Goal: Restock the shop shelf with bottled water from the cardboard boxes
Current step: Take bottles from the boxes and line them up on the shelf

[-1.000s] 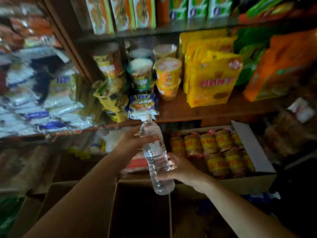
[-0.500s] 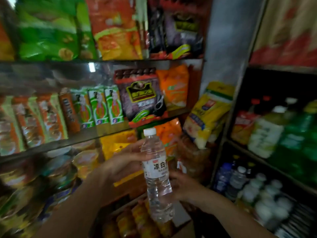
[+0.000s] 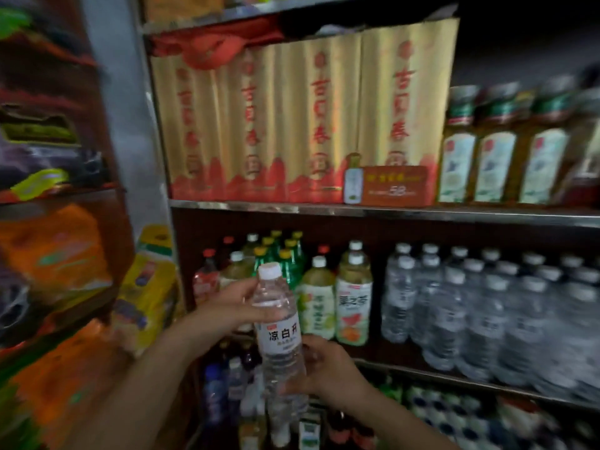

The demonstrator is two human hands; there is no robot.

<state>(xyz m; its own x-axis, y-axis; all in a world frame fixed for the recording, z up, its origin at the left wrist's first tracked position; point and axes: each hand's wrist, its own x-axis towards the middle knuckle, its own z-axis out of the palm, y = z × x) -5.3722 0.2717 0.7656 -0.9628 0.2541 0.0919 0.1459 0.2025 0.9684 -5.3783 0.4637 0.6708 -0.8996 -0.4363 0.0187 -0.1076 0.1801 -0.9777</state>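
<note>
I hold one clear water bottle (image 3: 279, 336) upright, with a white cap and a white label, in front of the drinks shelf. My left hand (image 3: 230, 306) grips its upper part from the left. My right hand (image 3: 328, 371) wraps its lower part from the right. Behind it, the middle shelf (image 3: 422, 375) carries several matching water bottles (image 3: 480, 316) in rows on its right half. No cardboard box of water shows in this view.
Green and juice bottles (image 3: 352, 300) stand left of the water rows. Gold gift boxes (image 3: 305, 118) and amber bottles (image 3: 493, 157) fill the shelf above. More drinks (image 3: 454, 414) sit on the shelf below. Snack bags (image 3: 61, 271) crowd the left rack.
My view has swung right and up, from the snack shelves and the open boxes to the drinks shelf. Both hands kept hold of the bottle throughout.
</note>
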